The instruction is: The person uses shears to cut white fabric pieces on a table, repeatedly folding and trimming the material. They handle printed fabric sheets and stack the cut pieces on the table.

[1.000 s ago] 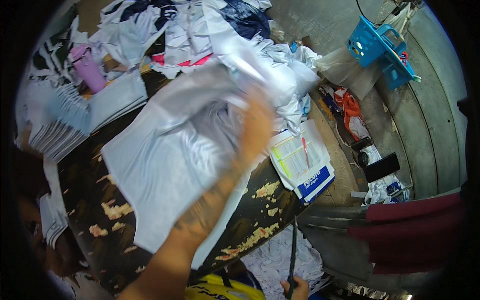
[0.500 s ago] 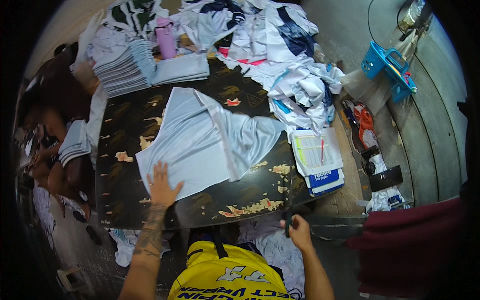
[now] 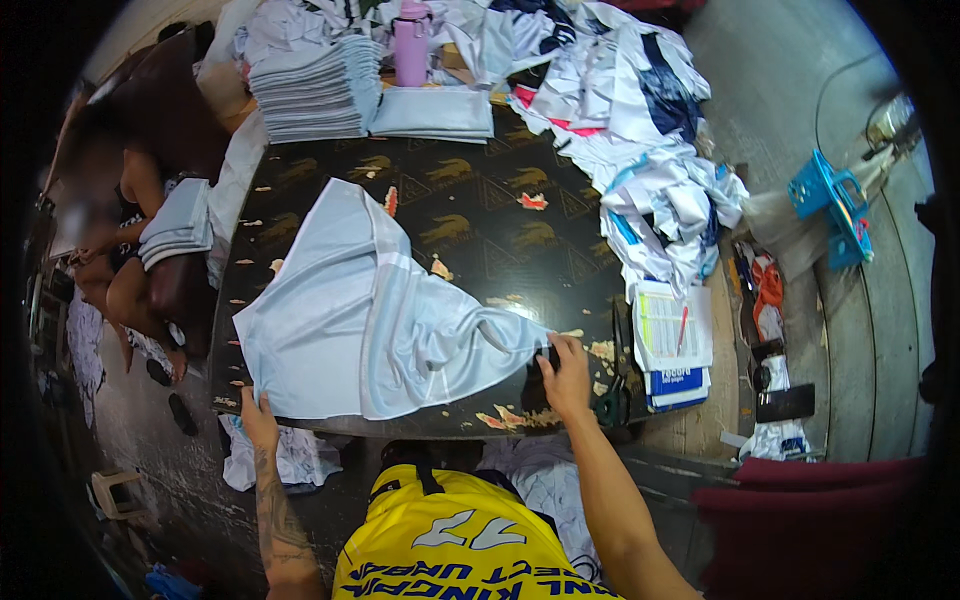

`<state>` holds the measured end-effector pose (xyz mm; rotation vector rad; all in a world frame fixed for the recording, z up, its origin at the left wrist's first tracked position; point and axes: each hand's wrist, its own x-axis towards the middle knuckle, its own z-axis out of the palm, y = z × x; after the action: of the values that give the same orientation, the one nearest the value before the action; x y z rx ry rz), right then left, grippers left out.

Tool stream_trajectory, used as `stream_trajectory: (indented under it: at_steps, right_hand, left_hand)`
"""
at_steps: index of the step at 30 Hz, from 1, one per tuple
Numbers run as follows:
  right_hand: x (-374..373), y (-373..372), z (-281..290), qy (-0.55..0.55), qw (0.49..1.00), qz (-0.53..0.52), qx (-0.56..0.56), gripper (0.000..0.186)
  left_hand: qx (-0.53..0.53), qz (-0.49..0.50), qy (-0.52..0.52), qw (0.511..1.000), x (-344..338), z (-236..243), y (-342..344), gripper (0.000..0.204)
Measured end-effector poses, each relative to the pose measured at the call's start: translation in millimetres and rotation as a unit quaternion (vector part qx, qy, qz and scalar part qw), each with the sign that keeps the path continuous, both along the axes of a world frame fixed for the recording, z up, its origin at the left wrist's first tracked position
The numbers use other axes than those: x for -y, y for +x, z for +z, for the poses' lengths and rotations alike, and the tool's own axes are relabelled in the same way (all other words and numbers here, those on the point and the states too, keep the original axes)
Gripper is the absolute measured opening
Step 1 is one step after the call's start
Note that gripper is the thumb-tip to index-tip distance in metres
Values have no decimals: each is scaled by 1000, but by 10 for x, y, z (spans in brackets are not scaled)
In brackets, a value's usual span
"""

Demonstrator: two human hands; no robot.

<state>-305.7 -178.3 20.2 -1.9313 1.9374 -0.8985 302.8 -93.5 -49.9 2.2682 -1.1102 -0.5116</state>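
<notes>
A shiny white fabric piece [image 3: 330,310] lies across the dark table, smooth on its left part and rumpled where it narrows to the right. At its lower left corner, by the table's near edge, my left hand [image 3: 260,418] is closed on the cloth with the thumb up against it. The narrow right end of the same cloth is pinched in the fingers of my right hand [image 3: 566,375]. Just right of that hand, a pair of dark-handled scissors [image 3: 610,402] rests on the table, blades pointing away from me.
The black table [image 3: 470,215] has chipped patches. Folded white stacks [image 3: 315,90], a pink bottle [image 3: 411,45] and heaped cloth [image 3: 660,200] line its far side. Papers and a blue record book [image 3: 675,382] lie at right. Another person [image 3: 135,220] sits at left.
My right hand has let go of the scissors, now on the table, and taken the cloth's right end. My left hand went from lying flat to gripping the corner. The cloth has shifted nearer me.
</notes>
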Motion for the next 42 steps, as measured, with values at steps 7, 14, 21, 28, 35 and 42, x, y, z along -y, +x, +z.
stream_trajectory:
  at_steps: [7, 14, 21, 28, 35, 42]
  right_hand:
    - [644, 36, 1028, 192, 908, -118, 354, 10]
    - [2223, 345, 2375, 98, 854, -74, 506, 24]
    - [2192, 344, 3055, -111, 857, 114, 489, 40]
    - [1752, 157, 1427, 50, 888, -36, 455, 36]
    - [1279, -283, 22, 92, 951, -102, 276, 36]
    - [-26, -539, -49, 105, 973, -181, 98, 37]
  left_hand:
    - [-379, 89, -292, 874, 171, 1536, 175, 63]
    - [-308, 45, -257, 915, 2401, 2568, 1029, 42]
    - [-138, -7, -483, 865, 1386, 3669, 1095, 43]
    - [-259, 80, -311, 911, 302, 1740, 148, 52]
    - [-203, 116, -155, 960, -81, 398, -368, 68]
    - [159, 95, 75, 980, -436, 743, -643, 80]
